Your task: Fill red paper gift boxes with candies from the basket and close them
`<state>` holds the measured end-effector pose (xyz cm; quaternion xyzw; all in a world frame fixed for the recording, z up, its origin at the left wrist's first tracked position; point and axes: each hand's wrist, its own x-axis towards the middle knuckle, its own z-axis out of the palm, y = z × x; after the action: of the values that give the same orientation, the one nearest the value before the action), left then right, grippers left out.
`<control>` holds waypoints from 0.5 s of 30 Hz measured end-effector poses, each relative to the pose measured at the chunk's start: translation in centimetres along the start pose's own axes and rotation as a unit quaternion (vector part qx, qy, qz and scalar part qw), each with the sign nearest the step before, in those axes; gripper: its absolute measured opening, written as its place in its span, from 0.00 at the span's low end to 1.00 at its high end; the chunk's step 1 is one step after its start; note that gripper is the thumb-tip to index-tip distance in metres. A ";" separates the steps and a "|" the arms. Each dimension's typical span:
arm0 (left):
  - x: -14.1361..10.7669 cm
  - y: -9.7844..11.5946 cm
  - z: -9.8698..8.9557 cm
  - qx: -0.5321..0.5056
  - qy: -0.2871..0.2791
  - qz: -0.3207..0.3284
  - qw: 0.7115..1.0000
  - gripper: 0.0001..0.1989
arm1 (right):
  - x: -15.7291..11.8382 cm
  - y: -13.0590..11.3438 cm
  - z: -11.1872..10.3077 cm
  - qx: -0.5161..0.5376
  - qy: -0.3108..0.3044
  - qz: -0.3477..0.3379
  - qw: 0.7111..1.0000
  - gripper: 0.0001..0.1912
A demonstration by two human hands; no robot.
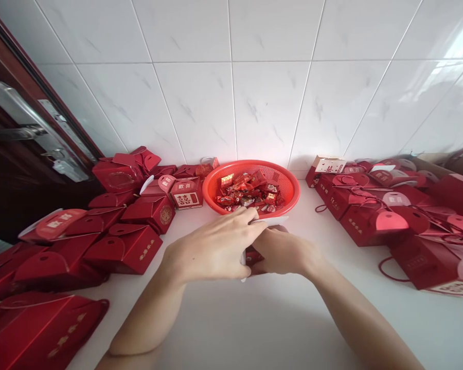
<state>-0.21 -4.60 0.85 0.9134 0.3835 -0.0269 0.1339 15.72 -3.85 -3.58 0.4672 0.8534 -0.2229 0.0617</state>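
Observation:
A small red gift box is between my hands in the middle, mostly covered by them, with a pale flap sticking out at its far side. My left hand grips it from the left, thumb at the near edge and fingers over the top. From the right, my right hand closes around the same box; its fingertips are hidden, so I cannot tell whether they reach inside. Just beyond my hands stands a red-orange plastic basket holding wrapped sweets.
Red gift boxes crowd the left side, some with folded tops. More red boxes with cord handles fill the right. White tabletop lies under my forearms. A tiled wall rises behind, and a dark door with a metal handle stands at left.

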 end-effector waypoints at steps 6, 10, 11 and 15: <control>0.2 -0.7 -0.3 -0.003 0.002 -0.001 1.000 0.33 | 1.5 0.3 0.4 -0.089 -0.016 -0.006 0.996 0.05; 0.5 -1.4 -0.6 -0.007 0.000 -0.006 1.000 0.41 | 0.6 0.4 -0.1 -0.123 0.058 -0.006 0.991 0.12; 0.6 -1.6 -0.7 -0.009 -0.002 -0.008 1.000 0.42 | 0.3 0.2 -0.4 -0.131 0.065 -0.002 0.989 0.13; 1.0 -2.1 -0.7 -0.027 -0.015 -0.021 0.999 0.35 | -0.6 -0.3 -1.2 -0.120 0.052 0.033 0.991 0.14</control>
<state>-1.04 -2.36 0.93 0.9006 0.4013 -0.0332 0.1636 15.92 -3.96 -2.22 0.4951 0.8603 -0.0917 0.0800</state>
